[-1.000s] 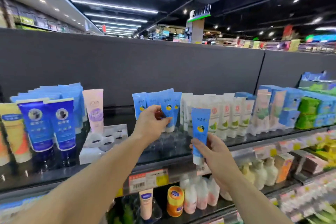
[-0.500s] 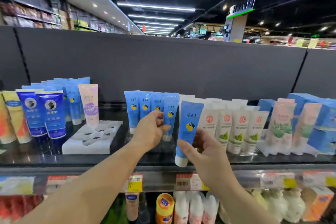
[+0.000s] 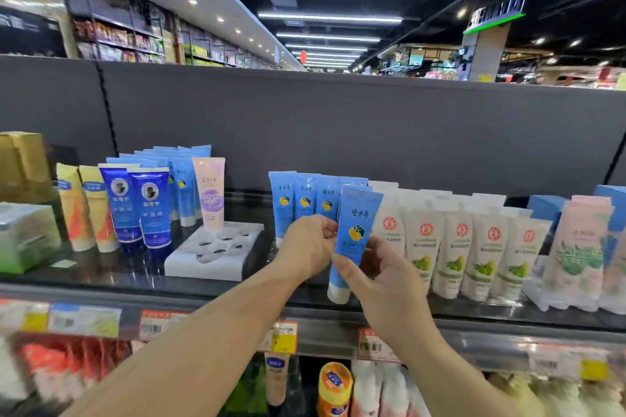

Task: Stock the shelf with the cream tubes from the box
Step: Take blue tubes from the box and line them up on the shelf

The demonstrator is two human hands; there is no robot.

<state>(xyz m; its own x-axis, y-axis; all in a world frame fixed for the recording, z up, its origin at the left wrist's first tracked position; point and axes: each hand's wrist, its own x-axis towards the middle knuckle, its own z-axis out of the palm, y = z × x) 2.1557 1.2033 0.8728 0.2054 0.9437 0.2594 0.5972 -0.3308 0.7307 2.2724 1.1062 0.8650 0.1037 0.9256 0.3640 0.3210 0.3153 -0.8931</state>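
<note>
Head view: right hand gripping a light blue cream tube by its lower half, thumb across the front and fingers curled behind, cap down, tilted slightly, just above the front edge of the dark shelf. Left hand beside it, fingers curled, fingertips pinching the tube's left edge, in front of a row of matching blue tubes standing upright. Right of these, white tubes in a row; left, a white holed tray.

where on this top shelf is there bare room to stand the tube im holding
Bare dark shelf shows in front of the dark blue tubes, left of the white slotted tray. Right of the light blue tube in the right hand, white tubes stand packed side by side.
</note>
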